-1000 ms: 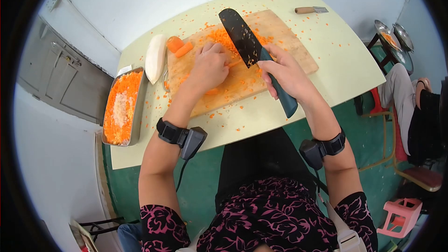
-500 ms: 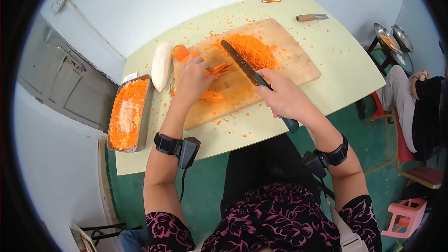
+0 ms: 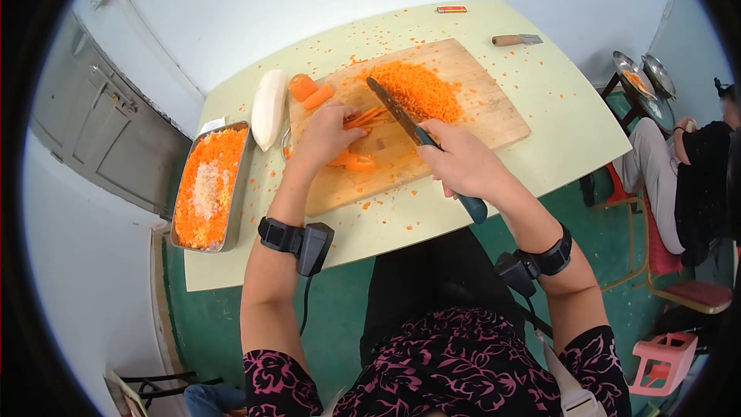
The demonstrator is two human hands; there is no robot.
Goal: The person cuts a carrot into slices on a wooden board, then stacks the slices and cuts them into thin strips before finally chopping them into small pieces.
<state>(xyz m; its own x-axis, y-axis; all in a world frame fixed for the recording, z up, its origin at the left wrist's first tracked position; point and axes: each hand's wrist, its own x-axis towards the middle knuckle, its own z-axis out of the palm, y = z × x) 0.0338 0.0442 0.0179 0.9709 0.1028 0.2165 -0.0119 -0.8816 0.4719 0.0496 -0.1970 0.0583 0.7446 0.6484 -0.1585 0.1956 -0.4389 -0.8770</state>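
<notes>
My right hand (image 3: 465, 161) is wrapped round the dark green handle of a kitchen knife (image 3: 395, 106), its dark blade slanting up to the left over the wooden cutting board (image 3: 494, 100). With fingers curled, my left hand (image 3: 330, 135) presses on a bunch of carrot strips (image 3: 367, 118), left of the blade. Flat carrot slices (image 3: 353, 161) lie just below that hand. Beyond it sit two carrot chunks (image 3: 317, 96). A heap of finely chopped carrot (image 3: 421, 91) covers the board's far middle, right beside the blade. My left fingertips are partly hidden.
Left of the board lies a peeled white radish (image 3: 268, 110), near a metal tray (image 3: 241, 193) of chopped carrot and a paler chopped food. A wooden-handled blade tool (image 3: 515, 40) and a red packet (image 3: 451, 9) are at the far edge. A seated person (image 3: 656, 177) is at the right.
My left hand has shifted slightly toward me, uncovering a carrot chunk. The knife has moved a little, its blade now nearer the strips. The whole view has tilted slightly.
</notes>
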